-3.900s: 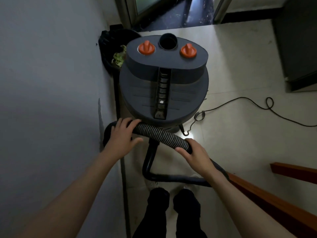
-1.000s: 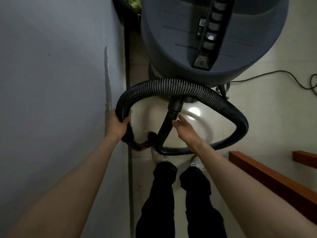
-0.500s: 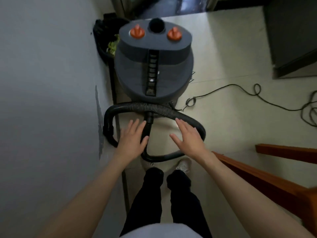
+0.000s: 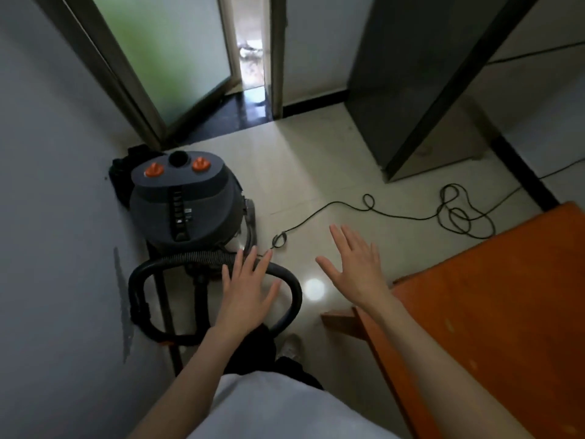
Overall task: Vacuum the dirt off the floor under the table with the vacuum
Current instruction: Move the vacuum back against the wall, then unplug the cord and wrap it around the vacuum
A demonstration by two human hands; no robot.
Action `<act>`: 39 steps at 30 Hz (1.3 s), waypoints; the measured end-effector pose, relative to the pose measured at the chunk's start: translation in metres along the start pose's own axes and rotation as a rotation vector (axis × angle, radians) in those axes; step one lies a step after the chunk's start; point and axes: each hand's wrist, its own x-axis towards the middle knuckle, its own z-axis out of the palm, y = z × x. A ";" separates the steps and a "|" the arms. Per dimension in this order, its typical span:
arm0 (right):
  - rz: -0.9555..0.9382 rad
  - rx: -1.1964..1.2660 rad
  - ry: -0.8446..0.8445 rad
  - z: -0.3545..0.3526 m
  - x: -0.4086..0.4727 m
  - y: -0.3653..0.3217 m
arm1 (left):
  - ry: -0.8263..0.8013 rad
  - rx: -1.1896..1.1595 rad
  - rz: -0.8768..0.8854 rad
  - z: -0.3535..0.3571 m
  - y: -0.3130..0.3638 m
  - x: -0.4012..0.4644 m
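A dark grey canister vacuum (image 4: 185, 204) with two orange knobs stands on the pale tiled floor against the left wall. Its black ribbed hose (image 4: 152, 270) lies in a loop on the floor in front of it. My left hand (image 4: 245, 289) hovers above the hose loop with fingers spread and holds nothing. Spread flat as well, my right hand (image 4: 354, 264) hangs over the bare floor to the right of the hose. The orange wooden table (image 4: 493, 312) fills the lower right.
The vacuum's black power cord (image 4: 411, 213) snakes over the floor toward the right wall. A dark grey cabinet (image 4: 421, 90) stands at the back right. A glass door (image 4: 171, 58) and a narrow doorway are ahead. A black bin sits behind the vacuum.
Both hands let go of the hose, which now lies on the floor. My view has risen and pulled back, bringing the door, cabinet and table into sight.
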 end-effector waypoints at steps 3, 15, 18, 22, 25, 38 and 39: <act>0.059 0.078 0.043 -0.012 -0.021 0.024 | -0.001 0.053 0.079 -0.005 0.028 0.001; 0.178 0.207 0.308 -0.052 -0.055 0.087 | 0.022 -0.007 0.411 -0.027 0.121 0.033; 0.205 0.241 0.364 -0.064 -0.044 0.097 | 0.015 0.000 0.496 -0.036 0.144 0.057; 0.261 0.277 0.422 -0.083 -0.022 0.113 | -0.010 0.008 0.551 -0.041 0.169 0.104; 0.311 0.277 0.472 -0.098 0.000 0.132 | -0.044 0.049 0.616 -0.036 0.190 0.147; 0.648 0.536 0.529 -0.149 0.193 0.243 | -0.258 0.246 0.967 -0.041 0.348 0.430; 0.658 0.562 0.532 -0.152 0.201 0.245 | -0.259 0.265 0.993 -0.046 0.353 0.444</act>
